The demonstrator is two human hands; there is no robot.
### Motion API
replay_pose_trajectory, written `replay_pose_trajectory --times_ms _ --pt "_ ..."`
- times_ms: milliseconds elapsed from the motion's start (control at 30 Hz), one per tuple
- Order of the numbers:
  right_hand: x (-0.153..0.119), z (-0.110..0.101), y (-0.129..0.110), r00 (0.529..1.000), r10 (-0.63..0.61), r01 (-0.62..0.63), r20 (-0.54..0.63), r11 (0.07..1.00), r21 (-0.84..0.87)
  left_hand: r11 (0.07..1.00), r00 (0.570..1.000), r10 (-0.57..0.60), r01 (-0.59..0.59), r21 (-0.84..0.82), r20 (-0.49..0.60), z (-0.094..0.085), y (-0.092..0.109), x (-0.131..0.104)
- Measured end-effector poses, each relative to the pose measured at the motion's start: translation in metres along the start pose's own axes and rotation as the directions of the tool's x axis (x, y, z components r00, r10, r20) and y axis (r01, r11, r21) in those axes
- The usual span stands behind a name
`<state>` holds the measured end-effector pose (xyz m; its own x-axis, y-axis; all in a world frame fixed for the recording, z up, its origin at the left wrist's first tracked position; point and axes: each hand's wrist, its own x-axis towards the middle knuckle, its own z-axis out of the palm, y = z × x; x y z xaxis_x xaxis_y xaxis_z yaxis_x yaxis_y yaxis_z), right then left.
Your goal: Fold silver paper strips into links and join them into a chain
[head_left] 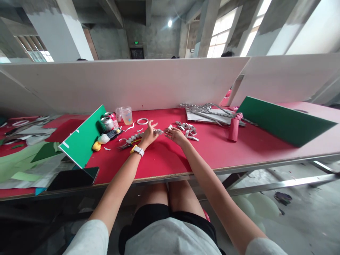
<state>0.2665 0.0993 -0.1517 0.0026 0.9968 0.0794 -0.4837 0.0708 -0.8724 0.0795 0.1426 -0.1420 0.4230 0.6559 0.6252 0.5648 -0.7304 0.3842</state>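
Note:
A zigzag chain of folded grey-white paper strips [158,131] passes through my left hand [149,136], with its tail lying on the table to the left. My left thumb and some fingers close on the chain near its right end, while other fingers stick up. Just to the right, my right hand [174,135] is turned partly palm-up, its fingertips pinching a small folded paper piece [170,127] close to the chain's end. Beyond my right hand lies a loose pile of folded paper pieces [190,130]. Pliers with yellow handles [134,141] rest below the chain's tail.
On the left stand a green board [86,138], drink cans [107,124], clear plastic cups [126,116] and a plush toy [107,137]. A tape roll [142,121] lies behind my hands. To the right are braided strips [204,108], a pink cylinder [233,129] and another green board [284,122].

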Motion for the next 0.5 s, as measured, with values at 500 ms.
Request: replay_pose_trajectory --times_ms 500 --pt "-0.0069 0.0066 -0.0064 0.998 0.026 -0.027 0.05 0.999 0.025 0.988 0.992 -0.117 0.122 0.099 -0.051 0.0036 0.0044 0.0017"
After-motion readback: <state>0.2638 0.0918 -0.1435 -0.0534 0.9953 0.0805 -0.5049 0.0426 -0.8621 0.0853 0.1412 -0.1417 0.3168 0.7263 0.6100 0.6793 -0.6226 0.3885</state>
